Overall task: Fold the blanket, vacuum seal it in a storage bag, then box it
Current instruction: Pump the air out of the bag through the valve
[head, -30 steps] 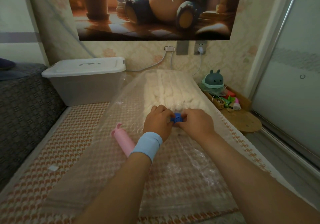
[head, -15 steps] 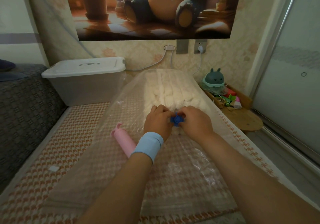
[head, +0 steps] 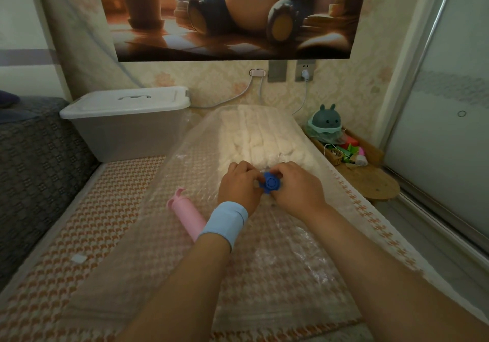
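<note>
Far left: a grey patterned cover (head: 39,172) runs along the edge of the woven mat (head: 87,230).

Left rear: a translucent storage box (head: 124,135) stands on the mat against the wall, white lid on. A small white scrap (head: 78,258) lies on the mat, well apart from the box.

Left of centre: a pink hand pump (head: 186,213) lies flat at the left margin of the storage bag (head: 148,257). Its near end is hidden behind the left wrist. Whether it rests over or under the film cannot be told.

Centre: the clear storage bag lies flat along the mat, its far end reaching the wall. The white blanket (head: 254,135), folded, sits inside the far half of the bag; the near half lies slack and wrinkled.

Left hand (head: 239,186), light blue wristband (head: 225,222) on the wrist: fingers curled inward, tips pinching the left rim of the blue valve (head: 270,182).

The blue valve sits on the bag's top face, at the near edge of the blanket, between the two hands.

Right hand (head: 296,188): fingers curled, thumb and fingertips gripping the valve's right rim.

Right: a green toy figure (head: 326,123) and small oddments sit on a wooden stand (head: 375,185) just beside the mat. A sliding door (head: 444,135) closes the far right.
</note>
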